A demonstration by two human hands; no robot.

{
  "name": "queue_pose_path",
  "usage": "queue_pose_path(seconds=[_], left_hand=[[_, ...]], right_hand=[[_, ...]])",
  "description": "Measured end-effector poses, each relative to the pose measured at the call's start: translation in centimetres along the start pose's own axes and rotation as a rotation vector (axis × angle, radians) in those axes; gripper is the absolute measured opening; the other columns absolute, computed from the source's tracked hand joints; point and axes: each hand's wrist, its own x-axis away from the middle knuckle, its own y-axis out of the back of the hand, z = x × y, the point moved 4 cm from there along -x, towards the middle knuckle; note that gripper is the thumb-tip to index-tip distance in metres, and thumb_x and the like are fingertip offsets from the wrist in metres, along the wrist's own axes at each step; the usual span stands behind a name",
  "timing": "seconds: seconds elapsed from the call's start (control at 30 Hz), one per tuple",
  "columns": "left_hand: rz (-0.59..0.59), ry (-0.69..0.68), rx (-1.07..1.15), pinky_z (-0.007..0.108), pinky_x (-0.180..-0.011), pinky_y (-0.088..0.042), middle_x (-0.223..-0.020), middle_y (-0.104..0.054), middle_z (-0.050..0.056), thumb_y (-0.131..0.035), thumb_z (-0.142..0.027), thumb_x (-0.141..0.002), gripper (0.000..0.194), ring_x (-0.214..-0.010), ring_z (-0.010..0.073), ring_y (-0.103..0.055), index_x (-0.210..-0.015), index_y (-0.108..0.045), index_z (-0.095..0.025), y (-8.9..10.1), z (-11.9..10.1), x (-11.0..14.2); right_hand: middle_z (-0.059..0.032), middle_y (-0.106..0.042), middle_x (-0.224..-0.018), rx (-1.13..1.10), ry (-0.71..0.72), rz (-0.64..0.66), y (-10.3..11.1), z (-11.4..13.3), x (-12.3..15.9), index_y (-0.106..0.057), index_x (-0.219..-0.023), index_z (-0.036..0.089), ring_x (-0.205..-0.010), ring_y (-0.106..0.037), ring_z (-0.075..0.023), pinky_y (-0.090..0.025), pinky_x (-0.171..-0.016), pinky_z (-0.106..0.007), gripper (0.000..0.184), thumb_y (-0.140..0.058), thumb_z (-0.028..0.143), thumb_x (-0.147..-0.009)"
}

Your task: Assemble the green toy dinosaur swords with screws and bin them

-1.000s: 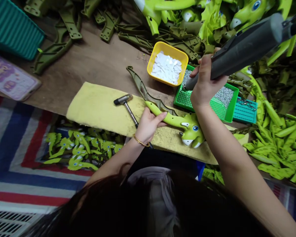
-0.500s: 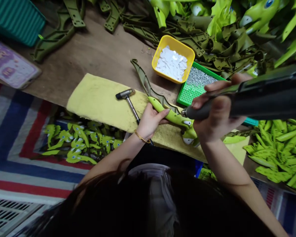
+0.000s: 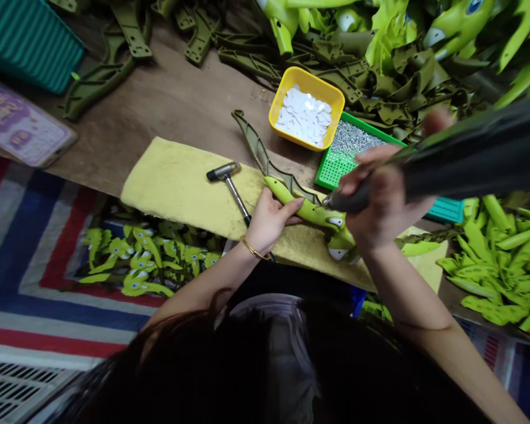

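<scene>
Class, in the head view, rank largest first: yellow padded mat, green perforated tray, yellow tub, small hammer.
1. Yellow padded mat, largest.
2. Green perforated tray and yellow tub: too close to rank, as the right hand hides part of the tray.
3. Small hammer, smallest.

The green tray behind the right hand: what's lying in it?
The green tray holds a heap of small silver metal pieces on its holed base. Its far right part is covered by the right hand and a black handheld tool, so what lies there cannot be seen.
</scene>
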Motion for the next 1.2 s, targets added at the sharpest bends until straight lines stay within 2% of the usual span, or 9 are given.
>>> queue_pose_path(seconds=[0.07,0.17,0.3,0.4,0.57,0.7,0.9,1.1,1.2], left_hand=[[0.025,0.048,-0.040,0.039,-0.073,-0.063,-0.091,-0.069,0.004,-0.082,-0.025,-0.067,0.048,-0.081,0.0205,-0.071,-0.098,-0.046,-0.017,0.1,-0.3,0.1],[-0.019,0.026,-0.092,0.038,-0.076,-0.062,-0.085,-0.069,0.004,-0.078,-0.028,-0.072,0.038,-0.081,0.0197,-0.071,-0.093,-0.048,-0.016,0.8,-1.3,-0.1],[-0.060,-0.021,-0.098,0.041,-0.081,-0.061,-0.075,-0.066,0.000,-0.076,-0.027,-0.074,0.035,-0.079,0.0199,-0.072,-0.092,-0.048,-0.016,1.6,-2.1,-0.9],[-0.044,-0.026,-0.077,0.040,-0.080,-0.061,-0.073,-0.065,-0.001,-0.077,-0.027,-0.073,0.036,-0.077,0.0199,-0.072,-0.091,-0.048,-0.016,1.7,-2.0,-1.2],[-0.052,-0.026,-0.062,0.038,-0.078,-0.062,-0.072,-0.065,-0.001,-0.077,-0.027,-0.073,0.037,-0.077,0.0195,-0.072,-0.092,-0.048,-0.016,1.5,-2.0,-1.1],[-0.037,-0.015,-0.081,0.037,-0.077,-0.061,-0.075,-0.066,0.000,-0.080,-0.030,-0.071,0.039,-0.076,0.0187,-0.072,-0.092,-0.050,-0.015,1.4,-1.9,-1.0],[-0.006,-0.027,-0.050,0.031,-0.067,-0.060,-0.078,-0.069,0.001,-0.084,-0.032,-0.064,0.044,-0.069,0.0166,-0.070,-0.088,-0.051,-0.016,1.1,-1.5,-1.0],[-0.032,-0.033,-0.043,0.024,-0.060,-0.055,-0.064,-0.062,-0.005,-0.088,-0.037,-0.056,0.050,-0.060,0.0123,-0.064,-0.081,-0.049,-0.018,1.2,-1.4,-1.2],[-0.044,-0.035,-0.061,0.024,-0.060,-0.052,-0.064,-0.060,-0.005,-0.085,-0.036,-0.061,0.045,-0.062,0.0126,-0.063,-0.080,-0.047,-0.019,1.2,-1.2,-1.2]], right_hand=[[0.0027,-0.058,-0.091,0.015,0.112,-0.254,0.6,-0.8,-2.7,-0.050,-0.113,0.029,-0.048,-0.047,-0.0043,-0.043,-0.046,-0.024,0.037,-0.057,0.053,-0.085],[-0.0034,-0.058,-0.094,0.078,0.067,-0.419,0.6,-4.6,-5.8,-0.046,-0.109,0.021,-0.052,-0.048,-0.0057,-0.046,-0.051,-0.027,0.044,-0.051,0.059,-0.087],[-0.0079,-0.059,-0.102,0.125,-0.040,-0.347,0.2,-9.2,-6.4,-0.044,-0.120,0.021,-0.064,-0.055,-0.0115,-0.051,-0.061,-0.033,0.059,-0.052,0.067,-0.083],[-0.0078,-0.060,-0.100,0.178,-0.051,-0.317,0.1,-9.9,-5.7,-0.048,-0.116,0.021,-0.067,-0.058,-0.0126,-0.052,-0.062,-0.034,0.058,-0.047,0.070,-0.084],[-0.0034,-0.059,-0.091,0.174,-0.013,-0.361,-0.2,-8.3,-5.9,-0.048,-0.109,0.024,-0.054,-0.053,-0.0083,-0.049,-0.053,-0.030,0.056,-0.051,0.071,-0.080],[-0.0001,-0.058,-0.087,0.040,0.086,-0.407,-0.1,-4.5,-5.8,-0.048,-0.103,0.024,-0.049,-0.049,-0.0058,-0.044,-0.047,-0.027,0.045,-0.054,0.063,-0.082],[0.0045,-0.055,-0.098,0.027,0.139,-0.125,-3.6,1.3,-2.2,-0.049,-0.110,0.036,-0.055,-0.053,-0.0034,-0.047,-0.051,-0.024,0.028,-0.044,0.056,-0.092],[-0.0007,-0.059,-0.091,0.017,0.083,0.025,-6.9,0.7,0.6,-0.046,-0.118,0.034,-0.072,-0.064,-0.0139,-0.057,-0.062,-0.032,0.041,-0.046,0.062,-0.088],[-0.0009,-0.056,-0.079,0.068,0.010,0.084,-7.2,-0.4,0.9,-0.054,-0.104,0.029,-0.070,-0.064,-0.0156,-0.059,-0.069,-0.037,0.040,-0.044,0.064,-0.087]])
